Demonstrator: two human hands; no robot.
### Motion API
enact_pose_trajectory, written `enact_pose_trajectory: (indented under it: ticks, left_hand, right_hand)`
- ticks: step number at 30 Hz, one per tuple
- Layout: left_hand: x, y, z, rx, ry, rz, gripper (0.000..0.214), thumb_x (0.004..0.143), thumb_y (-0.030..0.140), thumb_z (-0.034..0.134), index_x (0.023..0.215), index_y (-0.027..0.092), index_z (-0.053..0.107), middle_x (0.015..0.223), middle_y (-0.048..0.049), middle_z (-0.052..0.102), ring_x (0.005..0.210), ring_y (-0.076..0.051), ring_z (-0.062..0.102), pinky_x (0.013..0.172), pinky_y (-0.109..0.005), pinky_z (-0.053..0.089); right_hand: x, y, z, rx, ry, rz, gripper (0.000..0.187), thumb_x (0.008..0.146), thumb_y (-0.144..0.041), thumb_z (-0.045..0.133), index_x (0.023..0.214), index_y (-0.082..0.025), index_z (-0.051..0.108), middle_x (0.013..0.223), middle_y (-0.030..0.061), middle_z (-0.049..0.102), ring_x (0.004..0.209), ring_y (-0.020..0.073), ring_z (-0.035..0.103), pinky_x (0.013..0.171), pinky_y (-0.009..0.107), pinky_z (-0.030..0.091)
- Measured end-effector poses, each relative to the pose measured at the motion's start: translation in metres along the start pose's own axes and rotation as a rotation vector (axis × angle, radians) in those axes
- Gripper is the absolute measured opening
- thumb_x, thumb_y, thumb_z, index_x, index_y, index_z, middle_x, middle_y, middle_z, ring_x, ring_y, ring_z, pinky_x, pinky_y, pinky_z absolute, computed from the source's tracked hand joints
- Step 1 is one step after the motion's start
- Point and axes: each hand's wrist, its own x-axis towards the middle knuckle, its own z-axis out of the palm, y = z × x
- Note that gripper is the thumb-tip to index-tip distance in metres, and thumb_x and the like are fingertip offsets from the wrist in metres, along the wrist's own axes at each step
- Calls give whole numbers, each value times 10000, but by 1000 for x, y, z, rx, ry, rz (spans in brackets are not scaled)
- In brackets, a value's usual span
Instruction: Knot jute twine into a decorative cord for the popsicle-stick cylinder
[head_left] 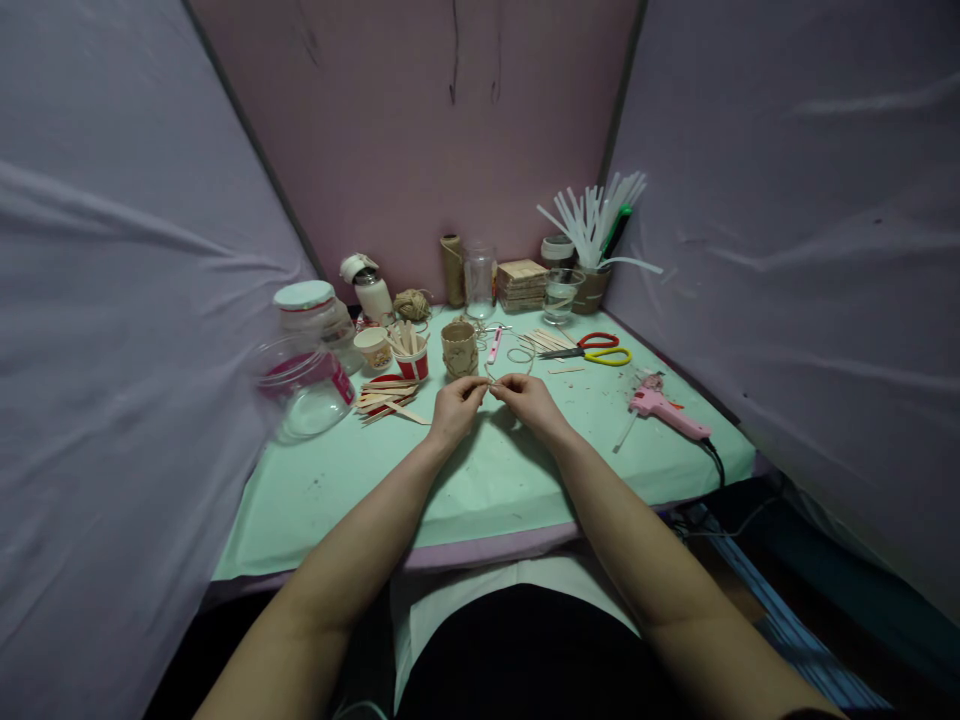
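My left hand (457, 410) and my right hand (531, 402) meet fingertip to fingertip above the middle of the table. Both are closed in a pinch on a thin piece of twine (489, 376), which loops up behind the fingers. Just beyond my left hand stands a small tan cup (459, 350) with a scalloped rim and twine-like decoration on its side. A pink and white pen-like tool (495, 345) lies behind my fingers. To its right, more twine curls beside loose wooden sticks (549, 342).
Scissors (589, 350) and a pink glue gun (667, 412) with a cord lie on the right. Clear plastic jars (304, 400), a red cup of craft sticks (412, 360) and a stick pile (386, 398) stand left. A twine ball (412, 304), stacked wooden squares (523, 285) and glue sticks (592, 225) line the back.
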Motion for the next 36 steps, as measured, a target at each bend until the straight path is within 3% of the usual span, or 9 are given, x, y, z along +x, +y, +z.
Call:
enact_pose_trajectory:
  ticks: [8,11,16,23,31,36]
  left_hand:
    - [0,-4,0,88,-29,73,213,805,205,528,917,160,703,960,-69,709,910,-176,621,842,-285,452]
    - [2,-6,0,132,-25,59,220,805,225,532,942,154,688,951,-69,702,879,-172,617,807,-276,453]
    - [2,-4,0,196,-65,10,195,806,248,518,862,141,670,709,-29,650,674,-144,568,642,-246,423]
    - [1,-6,-1,227,-77,82,166,790,200,507,793,158,667,718,-22,646,683,-137,557,662,-245,407]
    - [2,0,-1,245,-28,81,169,752,173,523,732,152,689,657,-24,636,652,-140,547,646,-255,408]
    - [3,0,-3,125,-71,10,189,769,270,535,706,150,667,625,-20,625,641,-142,554,656,-262,425]
  right_hand:
    - [-3,-4,0,-38,-19,-19,263,679,-399,636,755,-148,665,666,-1,571,611,115,453,589,252,348]
    - [-2,-4,0,-57,7,-17,277,689,-424,619,741,-153,651,644,-6,554,599,117,446,580,251,347]
    - [-1,-3,0,-96,19,-9,275,697,-431,594,685,-157,610,618,-17,523,578,109,421,567,246,332]
    - [-9,-13,2,-160,-55,61,273,717,-409,538,592,-167,551,500,-51,409,498,86,336,494,235,250]
    - [-9,-14,5,158,-147,98,198,662,-327,528,540,-179,480,482,-64,367,457,63,280,454,234,184]
    - [-8,-15,3,325,-209,160,192,661,-306,552,543,-178,472,477,-72,348,436,50,255,437,229,160]
